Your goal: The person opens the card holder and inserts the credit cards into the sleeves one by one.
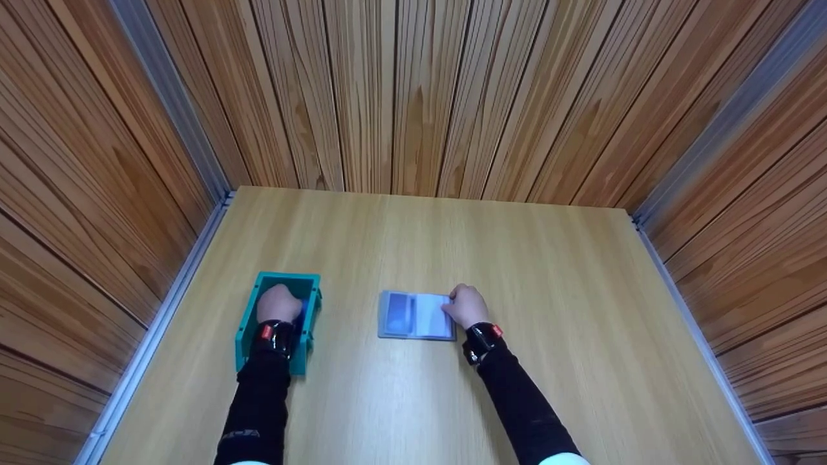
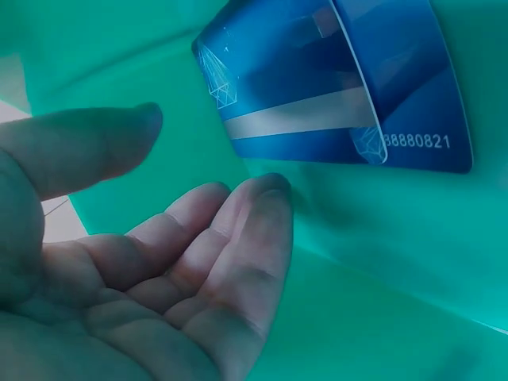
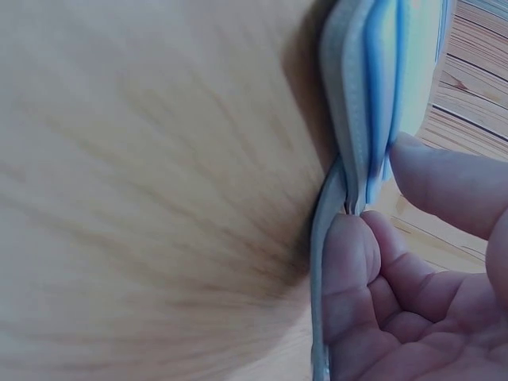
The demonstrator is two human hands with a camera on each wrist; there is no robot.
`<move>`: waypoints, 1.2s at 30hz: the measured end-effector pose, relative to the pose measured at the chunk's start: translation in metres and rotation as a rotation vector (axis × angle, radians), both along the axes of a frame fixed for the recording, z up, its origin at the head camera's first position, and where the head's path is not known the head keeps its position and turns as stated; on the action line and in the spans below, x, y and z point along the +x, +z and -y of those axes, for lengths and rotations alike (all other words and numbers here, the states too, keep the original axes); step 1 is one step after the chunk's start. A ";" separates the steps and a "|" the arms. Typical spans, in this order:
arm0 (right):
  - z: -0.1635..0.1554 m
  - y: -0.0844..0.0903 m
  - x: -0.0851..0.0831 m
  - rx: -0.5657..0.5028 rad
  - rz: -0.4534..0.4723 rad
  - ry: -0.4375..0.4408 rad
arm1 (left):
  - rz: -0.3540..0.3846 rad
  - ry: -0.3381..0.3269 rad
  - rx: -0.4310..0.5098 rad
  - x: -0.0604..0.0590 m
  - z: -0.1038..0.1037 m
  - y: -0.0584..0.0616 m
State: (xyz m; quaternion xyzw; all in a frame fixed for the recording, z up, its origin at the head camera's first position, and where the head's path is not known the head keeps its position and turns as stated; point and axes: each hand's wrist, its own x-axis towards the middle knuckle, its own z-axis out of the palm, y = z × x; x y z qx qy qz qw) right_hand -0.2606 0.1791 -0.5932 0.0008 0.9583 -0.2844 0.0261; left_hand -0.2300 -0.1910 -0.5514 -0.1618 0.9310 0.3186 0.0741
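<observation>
My left hand [image 1: 279, 303] reaches down into a teal plastic bin [image 1: 291, 276]. In the left wrist view its fingers are loosely bent, thumb apart, with nothing between them. Two blue plastic cards [image 2: 294, 87], overlapping, lean against the bin's inner wall just beyond the fingertips; one shows a silver stripe, the other printed digits. A blue-grey card holder [image 1: 417, 316] with clear sleeves lies opened out on the table. My right hand [image 1: 468, 305] pinches its right edge, the thumb on the sleeves [image 3: 381, 79] and the fingers at the grey cover [image 3: 341, 87].
The light wooden table [image 1: 413, 400] carries the bin at left and the card holder near the middle. Wooden plank walls [image 1: 420, 97] stand at the back and both sides, with metal rails [image 1: 161, 310] along the table's side edges.
</observation>
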 end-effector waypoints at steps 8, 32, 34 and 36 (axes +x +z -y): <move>-0.001 -0.002 0.002 0.021 -0.044 0.023 | -0.007 0.011 -0.036 -0.003 -0.003 -0.002; -0.001 0.001 0.002 0.002 -0.032 0.015 | 0.077 0.003 0.007 -0.007 -0.004 0.000; -0.001 0.001 0.003 0.005 -0.044 0.023 | 0.076 -0.009 -0.013 -0.008 -0.004 -0.001; -0.001 0.002 0.003 0.011 -0.060 0.029 | 0.073 -0.015 -0.031 -0.008 -0.004 -0.002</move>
